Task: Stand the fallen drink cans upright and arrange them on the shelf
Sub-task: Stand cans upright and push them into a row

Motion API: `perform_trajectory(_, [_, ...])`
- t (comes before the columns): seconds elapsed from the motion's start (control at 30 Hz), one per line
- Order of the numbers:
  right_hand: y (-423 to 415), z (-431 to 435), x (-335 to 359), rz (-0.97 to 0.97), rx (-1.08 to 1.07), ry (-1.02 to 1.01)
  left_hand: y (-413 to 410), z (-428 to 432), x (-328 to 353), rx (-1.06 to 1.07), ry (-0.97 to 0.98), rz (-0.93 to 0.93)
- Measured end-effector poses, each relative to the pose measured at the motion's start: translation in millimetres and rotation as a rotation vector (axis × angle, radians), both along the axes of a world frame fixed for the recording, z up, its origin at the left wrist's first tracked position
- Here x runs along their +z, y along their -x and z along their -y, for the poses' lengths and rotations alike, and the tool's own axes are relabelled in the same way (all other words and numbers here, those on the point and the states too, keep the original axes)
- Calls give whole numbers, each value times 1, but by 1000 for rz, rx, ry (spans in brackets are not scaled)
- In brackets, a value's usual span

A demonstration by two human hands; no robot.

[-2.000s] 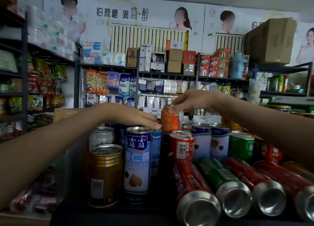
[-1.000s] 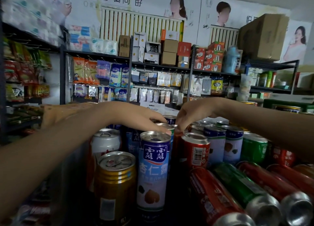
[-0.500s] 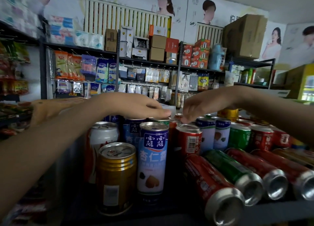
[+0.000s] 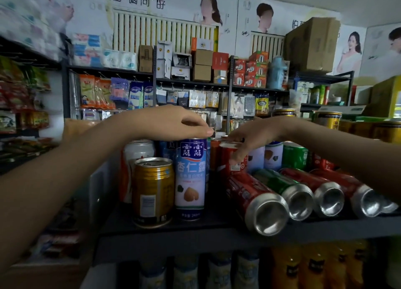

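On the dark shelf, a tall blue-and-white can and a gold can stand upright at the front left. My left hand rests on the blue-and-white can's top with fingers stretched out. Just to its right, my right hand curls over the rim of an upright red can, one finger down its side. Several cans lie on their sides with their bases toward me: a red can, a green can and two more red cans farther right.
More upright cans stand behind: a white-and-red can, blue-and-white cans, a green can. Gold cans stand at the far right. Orange bottles fill the shelf below. Stocked racks line the back wall.
My right hand lowered an orange can in behind the front cans and let it go, then came forward onto the upright red can. My left hand stayed on the can tops.
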State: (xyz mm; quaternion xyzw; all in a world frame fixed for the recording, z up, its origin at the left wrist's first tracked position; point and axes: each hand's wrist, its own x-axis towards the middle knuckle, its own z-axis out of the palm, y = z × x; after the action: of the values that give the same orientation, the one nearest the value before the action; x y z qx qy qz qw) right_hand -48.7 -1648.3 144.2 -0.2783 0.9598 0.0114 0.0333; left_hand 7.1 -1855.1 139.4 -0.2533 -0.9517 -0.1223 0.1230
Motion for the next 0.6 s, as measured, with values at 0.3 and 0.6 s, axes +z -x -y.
perform_trajectory(0.3, [1, -8, 8, -51, 55, 213, -15, -2, -11, 22, -137, -156])
perform_trajectory(0.6, [-28, -35, 46, -122, 144, 746, -14, -17, 0, 103, -281, -264])
